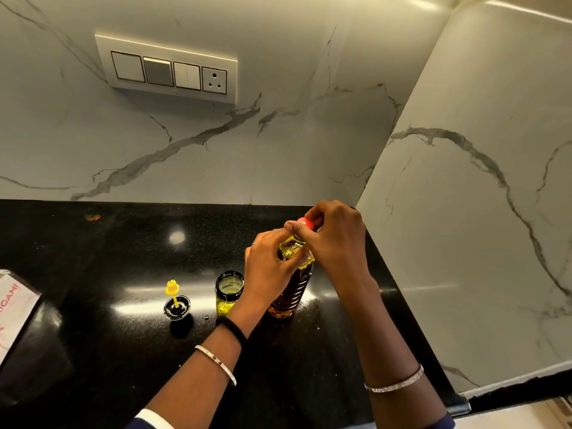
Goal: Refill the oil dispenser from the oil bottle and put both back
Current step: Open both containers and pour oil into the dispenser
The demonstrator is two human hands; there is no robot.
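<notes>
While the left hand (272, 261) clamps the oil bottle (292, 292) at its shoulder, the right hand (334, 239) pinches the red cap (306, 222) just above that grip. The open oil dispenser (229, 292) stands on the surface (93, 258) just left of the left grip.

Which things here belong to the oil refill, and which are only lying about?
For the job: oil bottle, its red cap, open dispenser jar, dispenser lid, left hand, right hand.

Lying about: white packet, switch panel.

Red "…IGAMI", cut off, on white box (14, 308).
</notes>
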